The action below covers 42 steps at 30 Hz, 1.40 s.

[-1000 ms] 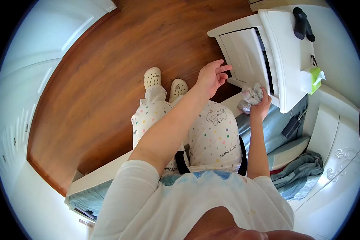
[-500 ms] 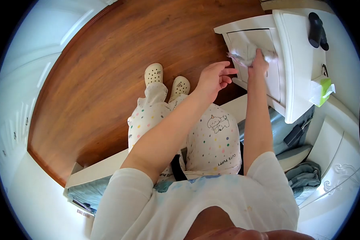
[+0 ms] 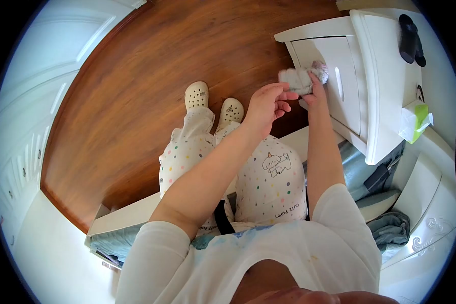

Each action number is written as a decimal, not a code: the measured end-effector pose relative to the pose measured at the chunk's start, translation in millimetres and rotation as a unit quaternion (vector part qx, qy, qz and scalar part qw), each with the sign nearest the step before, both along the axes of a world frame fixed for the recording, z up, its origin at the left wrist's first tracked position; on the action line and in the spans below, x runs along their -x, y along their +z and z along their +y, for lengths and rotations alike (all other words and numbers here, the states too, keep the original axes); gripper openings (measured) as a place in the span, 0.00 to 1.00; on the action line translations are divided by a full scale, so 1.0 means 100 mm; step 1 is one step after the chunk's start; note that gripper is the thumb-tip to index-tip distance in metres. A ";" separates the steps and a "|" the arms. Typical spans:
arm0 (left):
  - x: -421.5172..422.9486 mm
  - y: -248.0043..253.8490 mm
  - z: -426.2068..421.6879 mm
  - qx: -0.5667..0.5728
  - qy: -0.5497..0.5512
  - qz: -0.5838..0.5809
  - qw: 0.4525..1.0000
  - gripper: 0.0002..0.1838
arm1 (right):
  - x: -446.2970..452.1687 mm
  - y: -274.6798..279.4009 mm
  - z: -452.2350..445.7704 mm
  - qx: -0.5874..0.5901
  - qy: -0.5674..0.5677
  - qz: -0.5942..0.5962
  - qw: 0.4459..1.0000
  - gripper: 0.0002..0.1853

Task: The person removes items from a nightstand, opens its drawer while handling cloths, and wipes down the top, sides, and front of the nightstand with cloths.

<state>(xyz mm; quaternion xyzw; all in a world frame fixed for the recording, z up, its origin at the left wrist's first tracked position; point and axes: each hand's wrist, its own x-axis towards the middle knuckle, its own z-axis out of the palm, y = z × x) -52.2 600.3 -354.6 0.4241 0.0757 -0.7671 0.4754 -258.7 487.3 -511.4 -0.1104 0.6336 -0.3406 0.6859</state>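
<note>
In front of a white nightstand drawer (image 3: 345,96), my right hand (image 3: 315,93) grips a soft grey-white cloth bundle (image 3: 296,81) with a pinkish, shiny-looking patch at its far end. Blur on the bundle hides its exact kind. My left hand (image 3: 268,106) is just left of it, fingers apart and loosely bent. Its index fingertip overlaps the bundle's near edge; I cannot tell whether they touch.
On the nightstand top (image 3: 390,81) are a black object (image 3: 409,40) and a green-and-white tissue pack (image 3: 415,120). A bed with blue-grey bedding (image 3: 348,164) lies under me. My cream clogs (image 3: 196,95) rest on the wooden floor (image 3: 126,101).
My right hand has drawn the cloth bundle leftward from the drawer front toward my left hand, uncovering the drawer handle. The bundle has turned. My left hand has shifted slightly left and down.
</note>
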 end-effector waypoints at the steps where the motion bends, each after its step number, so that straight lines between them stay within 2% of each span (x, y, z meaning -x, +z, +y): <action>1: 0.00 0.00 0.00 0.001 0.002 0.001 1.000 0.16 | -0.04 0.03 -0.03 -0.002 -0.103 -0.118 0.988 0.20; 2: 0.01 0.00 0.00 -0.001 0.002 0.000 1.000 0.16 | -0.29 0.34 0.00 0.013 -0.115 -0.122 0.986 0.19; 3: 0.01 0.01 -0.01 -0.002 -0.004 0.002 1.000 0.16 | -0.30 0.29 0.02 0.012 -0.115 -0.123 0.986 0.19; 5: 0.01 -0.01 -0.02 -0.005 -0.008 0.000 1.000 0.16 | -0.34 0.18 0.06 0.019 -0.227 -0.252 0.941 0.20; 9: 0.03 -0.03 0.00 -0.006 0.001 -0.001 1.000 0.16 | -0.28 0.13 0.21 0.001 -0.183 -0.212 0.960 0.21; 11: 0.06 -0.03 -0.01 -0.004 0.002 0.001 1.000 0.16 | -0.29 0.18 0.31 -0.011 -0.152 -0.147 0.977 0.21; 12: 0.08 -0.05 -0.01 -0.007 -0.003 -0.006 1.000 0.15 | -0.17 -0.02 0.40 -0.015 -0.149 -0.172 0.974 0.20; 13: 0.08 -0.05 -0.02 -0.010 -0.007 -0.014 1.000 0.15 | -0.23 0.07 0.46 -0.014 -0.152 -0.173 0.973 0.20; 15: 0.10 -0.07 -0.02 -0.012 -0.011 -0.019 1.000 0.15 | -0.35 0.26 0.71 -0.045 -0.055 -0.126 0.990 0.21; 16: 0.10 -0.07 -0.02 -0.014 -0.012 -0.022 1.000 0.15 | -0.33 0.22 0.80 -0.046 -0.059 -0.126 0.989 0.21; 18: 0.11 -0.12 -0.01 -0.008 -0.004 -0.014 1.000 0.14 | -0.30 0.15 0.98 -0.042 0.220 -0.074 0.972 0.23; 19: 0.11 -0.14 0.00 -0.001 0.008 -0.006 1.000 0.14 | -0.36 0.33 1.01 -0.042 0.219 -0.074 0.972 0.23; 20: 0.11 -0.13 -0.01 -0.001 0.008 -0.007 1.000 0.14 | -0.46 0.65 1.01 0.029 0.298 0.069 0.951 0.24; 21: 0.11 -0.11 -0.02 -0.006 0.004 -0.012 1.000 0.14 | -0.53 0.84 0.99 0.100 0.368 0.210 0.900 0.24; 22: 0.10 -0.09 -0.03 -0.011 0.001 -0.016 1.000 0.14 | -0.51 0.91 0.96 0.189 0.362 0.215 0.887 0.23; 23: 0.09 -0.07 -0.03 -0.012 0.001 -0.016 1.000 0.14 | -0.53 0.96 0.90 0.188 0.363 0.214 0.887 0.23; 25: 0.07 -0.05 -0.04 0.011 0.015 -0.060 0.998 0.13 | -0.71 1.19 0.66 0.360 0.330 0.317 0.813 0.24; 26: 0.06 -0.08 -0.04 0.025 0.036 -0.090 0.995 0.12 | -0.80 1.13 0.58 0.361 0.329 0.315 0.814 0.24; 28: 0.03 -0.06 -0.06 0.012 0.063 -0.111 0.992 0.11 | -1.00 0.98 0.38 0.461 0.386 0.399 0.692 0.26; 31: 0.00 -0.03 -0.05 -0.003 0.095 -0.126 0.988 0.10 | -1.10 0.74 0.37 0.432 0.419 0.360 0.713 0.28; 32: -0.03 -0.03 -0.07 -0.002 0.102 -0.122 0.987 0.09 | -1.05 0.69 0.43 0.445 0.426 0.404 0.676 0.30; 33: -0.04 -0.03 -0.07 -0.003 0.107 -0.121 0.987 0.09 | -0.96 0.66 0.51 0.446 0.430 0.402 0.674 0.30; 35: -0.05 -0.02 -0.07 -0.010 0.115 -0.108 0.987 0.08 | -0.78 0.68 0.66 0.418 0.477 0.452 0.627 0.31; 38: -0.06 0.00 -0.07 0.008 0.132 -0.103 0.986 0.08 | -0.61 0.83 0.85 0.402 0.503 0.484 0.592 0.31; 42: -0.08 0.01 -0.04 0.025 0.143 -0.113 0.983 0.08 | -0.81 0.80 0.67 0.375 0.519 0.518 0.567 0.32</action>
